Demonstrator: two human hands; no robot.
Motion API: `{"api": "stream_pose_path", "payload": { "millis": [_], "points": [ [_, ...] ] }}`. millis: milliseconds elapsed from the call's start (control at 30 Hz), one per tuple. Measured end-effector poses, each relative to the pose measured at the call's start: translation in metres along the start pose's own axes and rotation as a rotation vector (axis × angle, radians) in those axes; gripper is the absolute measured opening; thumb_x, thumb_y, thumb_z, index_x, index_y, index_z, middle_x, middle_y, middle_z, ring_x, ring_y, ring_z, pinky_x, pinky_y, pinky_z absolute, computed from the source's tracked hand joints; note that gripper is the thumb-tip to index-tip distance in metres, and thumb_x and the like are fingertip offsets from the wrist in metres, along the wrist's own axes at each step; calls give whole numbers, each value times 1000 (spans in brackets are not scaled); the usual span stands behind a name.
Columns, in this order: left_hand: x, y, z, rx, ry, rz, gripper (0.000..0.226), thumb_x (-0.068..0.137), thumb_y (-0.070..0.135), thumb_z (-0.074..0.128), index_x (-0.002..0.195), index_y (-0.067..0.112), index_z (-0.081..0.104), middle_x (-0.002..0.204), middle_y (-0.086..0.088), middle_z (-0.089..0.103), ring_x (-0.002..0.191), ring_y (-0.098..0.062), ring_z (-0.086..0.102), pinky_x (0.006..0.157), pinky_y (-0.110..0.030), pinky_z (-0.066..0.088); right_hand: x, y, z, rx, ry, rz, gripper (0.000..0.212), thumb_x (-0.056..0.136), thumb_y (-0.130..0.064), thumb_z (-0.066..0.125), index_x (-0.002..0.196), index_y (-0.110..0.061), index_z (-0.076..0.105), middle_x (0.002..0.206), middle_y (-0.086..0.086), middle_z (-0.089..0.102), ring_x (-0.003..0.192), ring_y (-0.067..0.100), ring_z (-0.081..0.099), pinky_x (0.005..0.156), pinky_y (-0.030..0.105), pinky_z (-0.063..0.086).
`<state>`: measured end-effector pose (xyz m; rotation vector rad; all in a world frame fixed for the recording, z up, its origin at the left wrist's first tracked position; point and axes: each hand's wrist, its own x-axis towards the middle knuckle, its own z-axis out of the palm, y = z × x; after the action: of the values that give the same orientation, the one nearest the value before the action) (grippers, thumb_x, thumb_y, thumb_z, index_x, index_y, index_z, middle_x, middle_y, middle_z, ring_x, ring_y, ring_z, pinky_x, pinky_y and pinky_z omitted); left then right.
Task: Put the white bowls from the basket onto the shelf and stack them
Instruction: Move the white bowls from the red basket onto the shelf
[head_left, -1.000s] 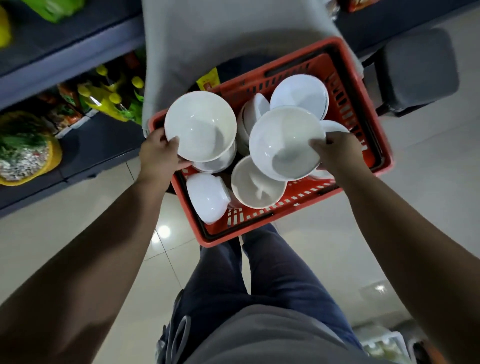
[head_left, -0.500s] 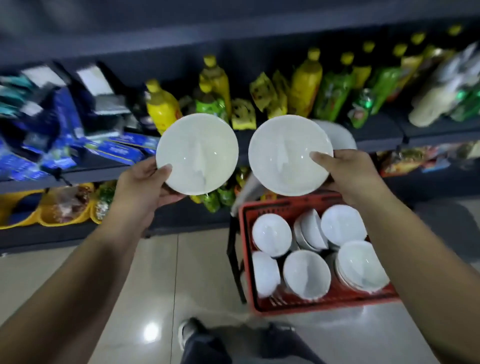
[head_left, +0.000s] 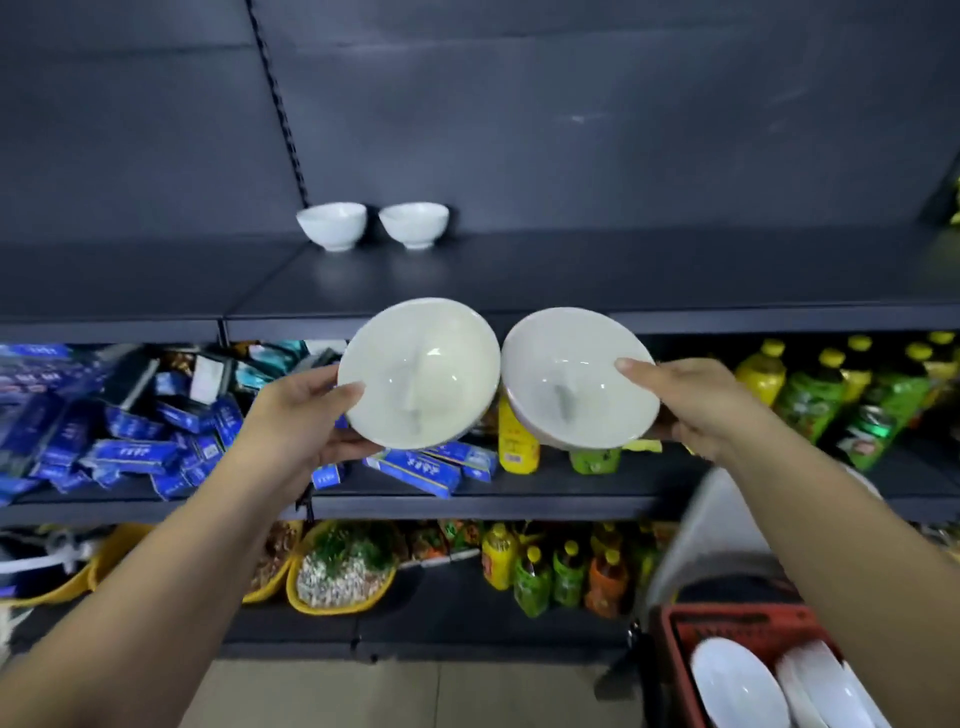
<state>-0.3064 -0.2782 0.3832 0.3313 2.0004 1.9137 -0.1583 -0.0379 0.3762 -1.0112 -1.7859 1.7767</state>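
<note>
1. The left hand (head_left: 298, 415) grips one white bowl (head_left: 418, 373) by its near rim, thumb inside and fingers under. The right hand (head_left: 698, 402) grips a second white bowl (head_left: 579, 378) the same way.
2. Both held bowls tilt their open mouths toward the camera. Their rims nearly touch side by side, just in front of the top shelf (head_left: 571, 280) edge and slightly below it.
3. On that shelf, two bowls already stand upright near the back wall: a left one (head_left: 332, 224) and a right one (head_left: 414, 223), close together but apart, not yet stacked.
4. These shelf bowls lie up, behind and a little to the left of the held pair, so the left hand looks nearer to them.
5. The coming move likely calls for lifting over the shelf edge, levelling each bowl, and lowering it into a standing one.
6. The red basket (head_left: 675, 631), below and right of the shelf, holds more bowls.
</note>
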Motion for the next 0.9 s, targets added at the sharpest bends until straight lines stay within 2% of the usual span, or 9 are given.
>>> {"api": "stream_pose_path", "payload": {
  "millis": [67, 133, 233, 400, 467, 533, 600, 733, 900],
  "points": [
    [10, 11, -10, -1, -20, 9, 19, 95, 3, 43, 108, 9, 56, 99, -11, 59, 42, -13, 63, 42, -22, 54, 6, -12, 10, -3, -7, -7, 21, 87, -22, 62, 88, -2, 58, 89, 13, 62, 72, 23, 60, 50, 29, 56],
    [23, 19, -14, 5, -30, 17, 22, 95, 3, 43, 110, 8, 57, 97, -11, 60, 48, -21, 64, 42, -22, 54, 14, -24, 16, -10, -13, -21, 21, 87, -23, 61, 81, -3, 57, 83, 10, 62, 67, 19, 60, 42, 24, 53],
    [49, 27, -8, 3, -56, 22, 24, 94, 3, 44, 114, 8, 57, 109, -16, 58, 52, -21, 64, 42, -22, 53, 31, -43, 16, -24, 17, -23, 22, 88, -25, 60, 78, -6, 54, 82, 9, 61, 68, 18, 59, 49, 29, 52],
    [105, 34, 26, -24, -117, 42, 26, 94, 4, 46, 117, 6, 56, 105, -16, 58, 45, -14, 65, 42, -23, 53, 78, -63, 3, -15, 75, -31, 25, 88, -26, 61, 92, -2, 55, 94, 15, 62, 73, 21, 61, 42, 28, 54],
    [133, 36, 47, -33, -139, 42, 26, 93, 4, 46, 117, 7, 56, 102, -13, 59, 48, -18, 66, 42, -24, 53, 104, -67, -6, -2, 102, -39, 28, 88, -26, 61, 97, 0, 55, 95, 17, 62, 72, 22, 61, 42, 29, 55],
    [163, 39, 68, -35, -153, 39, 26, 93, 4, 47, 118, 8, 56, 106, -13, 58, 59, -27, 65, 42, -25, 54, 133, -71, -16, -3, 126, -46, 31, 88, -26, 61, 101, 1, 55, 93, 16, 62, 70, 21, 60, 41, 27, 54],
    [197, 45, 93, -31, -150, 37, 24, 93, 4, 49, 115, 9, 57, 112, -13, 58, 69, -29, 63, 43, -26, 55, 168, -78, -28, -22, 134, -56, 28, 88, -26, 60, 96, 0, 56, 89, 13, 62, 70, 20, 60, 46, 30, 53],
    [262, 54, 132, -15, -146, 21, 28, 92, 5, 50, 119, 6, 56, 120, -13, 59, 73, -29, 64, 47, -26, 56, 239, -93, -46, -43, 149, -43, 25, 88, -26, 60, 80, -2, 57, 85, 11, 62, 73, 21, 59, 53, 30, 50],
    [331, 59, 159, -12, -108, -44, 28, 92, 5, 50, 120, 5, 55, 118, -13, 58, 73, -31, 63, 46, -26, 57, 313, -109, -46, -57, 140, 6, 28, 88, -25, 61, 96, 1, 58, 91, 13, 61, 71, 20, 59, 53, 30, 49]
  ]
}}
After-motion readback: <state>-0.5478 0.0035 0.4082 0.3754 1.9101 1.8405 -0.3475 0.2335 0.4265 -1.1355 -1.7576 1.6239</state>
